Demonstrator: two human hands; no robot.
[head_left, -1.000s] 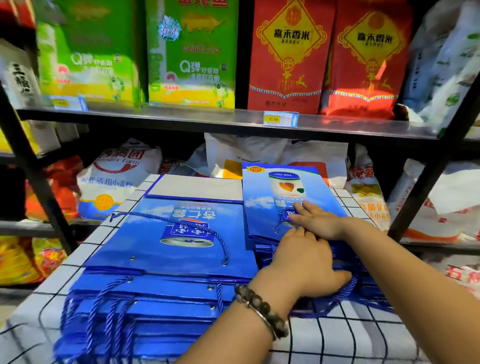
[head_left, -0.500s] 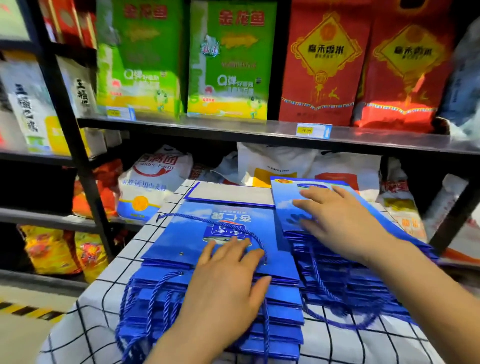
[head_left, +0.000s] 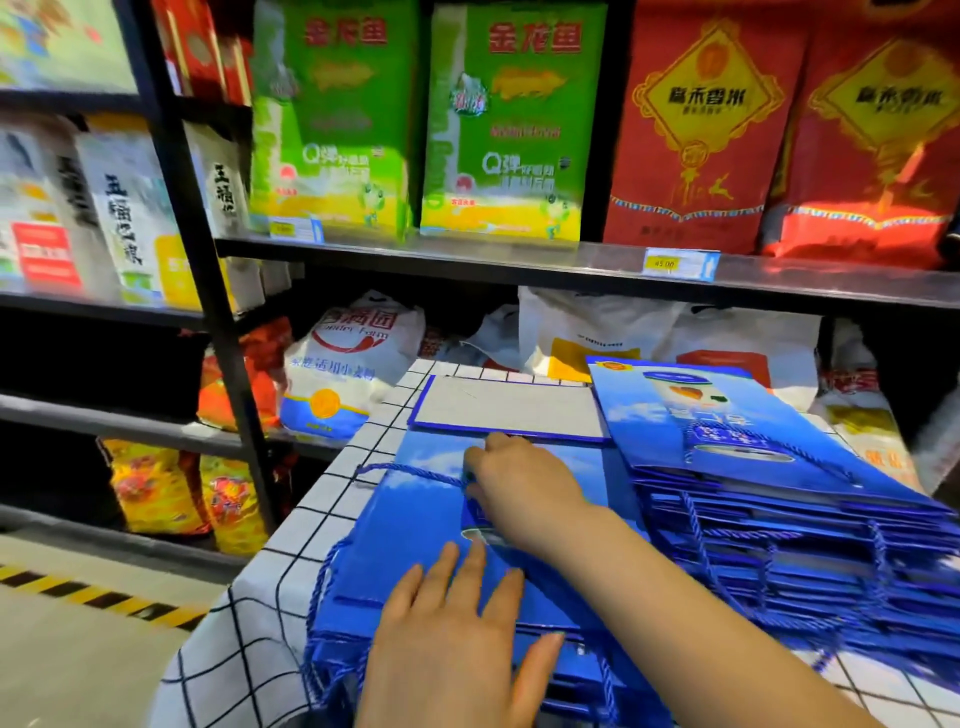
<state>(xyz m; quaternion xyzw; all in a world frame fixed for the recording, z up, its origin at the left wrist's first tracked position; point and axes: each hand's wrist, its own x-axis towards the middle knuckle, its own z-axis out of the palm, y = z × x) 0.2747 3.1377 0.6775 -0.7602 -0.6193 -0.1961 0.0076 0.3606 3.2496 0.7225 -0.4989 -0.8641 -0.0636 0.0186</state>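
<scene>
Two stacks of flat blue paper gift bags with blue rope handles lie on a table under a black-and-white checked cloth (head_left: 249, 639). My left hand (head_left: 457, 639) rests flat, fingers straight, on the near end of the left stack (head_left: 415, 530). My right hand (head_left: 530, 493) reaches across onto that same stack. Its curled fingertips pinch the top bag's rope handle (head_left: 410, 472). The right stack (head_left: 753, 467) is fanned out and tilted, and neither hand touches it.
A black metal shelf (head_left: 467, 260) stands right behind the table with green rice bags (head_left: 498, 130) and red rice bags (head_left: 696, 130). A white flour sack (head_left: 343, 374) sits below, beside a black upright (head_left: 208, 291). Yellow-black floor tape (head_left: 93, 597) runs at the left.
My right hand left the right stack and crossed to the left one, closing its fingers on the rope handle. My left hand slid nearer on the left stack. The view shifted left.
</scene>
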